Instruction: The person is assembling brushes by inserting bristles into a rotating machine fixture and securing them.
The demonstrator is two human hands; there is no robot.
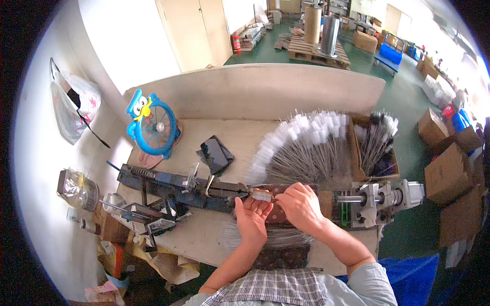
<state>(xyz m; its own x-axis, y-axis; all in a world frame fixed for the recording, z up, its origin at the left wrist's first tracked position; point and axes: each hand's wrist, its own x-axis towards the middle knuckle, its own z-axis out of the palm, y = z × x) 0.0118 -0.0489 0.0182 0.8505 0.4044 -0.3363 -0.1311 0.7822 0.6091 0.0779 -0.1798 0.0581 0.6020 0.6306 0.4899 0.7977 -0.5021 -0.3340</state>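
Checked fabric and a pale sleeve fill the lower edge as a person leans over a workbench (pixel 204 239), both hands meeting at a long dark metal machine (pixel 178 188) that runs across it. At the machine's middle, the left hand (pixel 252 217) lies palm up with fingers curled beneath a small white-bristled brush (pixel 261 195), steadying it against the machine. Just right of that, the right hand (pixel 301 206) comes down from above, fingertips pinched together on the same brush. Behind the machine, a wide fan of finished wire brushes (pixel 301 148) with white tips spreads over the bench. Right of that fan, still behind the machine, an open cardboard box (pixel 357 163) holds more brushes standing on end. On the near side of the machine, under the forearms, a bundle of bare wires (pixel 275 237) lies flat. At the machine's right end sits a silver cylinder unit (pixel 393 196). Behind its left half lie a dark tablet (pixel 214 153) and a blue toy fan (pixel 153 127).
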